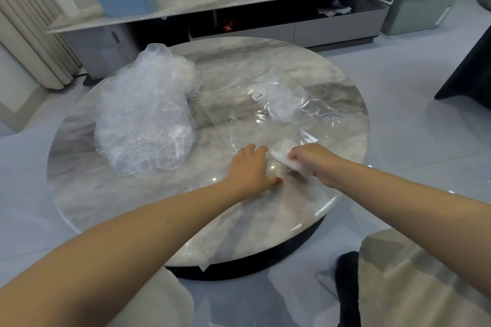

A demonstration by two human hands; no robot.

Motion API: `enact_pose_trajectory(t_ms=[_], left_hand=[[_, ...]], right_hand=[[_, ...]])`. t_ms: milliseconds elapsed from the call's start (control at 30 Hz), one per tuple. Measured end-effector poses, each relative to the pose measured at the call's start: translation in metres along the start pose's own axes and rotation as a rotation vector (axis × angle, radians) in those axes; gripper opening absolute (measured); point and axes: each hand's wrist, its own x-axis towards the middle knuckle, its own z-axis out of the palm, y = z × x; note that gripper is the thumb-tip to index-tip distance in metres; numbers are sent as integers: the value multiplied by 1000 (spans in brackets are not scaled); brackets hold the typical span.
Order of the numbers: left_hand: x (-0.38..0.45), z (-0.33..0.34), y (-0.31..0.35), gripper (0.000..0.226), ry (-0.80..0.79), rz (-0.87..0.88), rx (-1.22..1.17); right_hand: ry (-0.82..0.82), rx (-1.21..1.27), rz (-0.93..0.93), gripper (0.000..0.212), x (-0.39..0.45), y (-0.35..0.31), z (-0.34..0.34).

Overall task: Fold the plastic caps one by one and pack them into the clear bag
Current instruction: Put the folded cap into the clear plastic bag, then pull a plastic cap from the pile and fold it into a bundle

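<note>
Right hand (316,164) pinches a folded cap (285,154) at the near mouth of the clear bag (265,114); left hand (251,170) lies flat, fingers straight, pressing the bag edge just beside it. Bare round table (132,194) toward the near rim. Packed caps (281,107) sit deeper in the bag; loose cap pile (146,114) far left.

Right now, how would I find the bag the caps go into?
Start at the round marble table. On its left sits a big crumpled heap of plastic caps; the clear bag lies flat to the right of it, beyond both hands. Only it carries a small white barcode sticker.
</note>
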Motion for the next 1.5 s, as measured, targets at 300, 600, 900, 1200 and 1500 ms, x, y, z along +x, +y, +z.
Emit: enact_pose_trajectory(t_ms=[300, 600, 900, 1200, 1500], left_hand=[[13, 1, 13, 34, 68, -5, 240], [7, -16, 12, 13, 240, -71, -114], [-22, -29, -9, 7, 307, 23, -94], [-41, -32, -17, 7, 287, 134, -67], [-45, -39, -19, 8, 243, 111, 8]], right_hand=[[-14, -41, -3, 16, -5, 6, -7], [-24, -133, 3, 19, 3, 5, -10], [-38, 444, 155, 12, 18, 0, -18], [307, 379, -30, 28, 54, -7, 2], [394, -36, -294, 16, 77, -17, 20]])
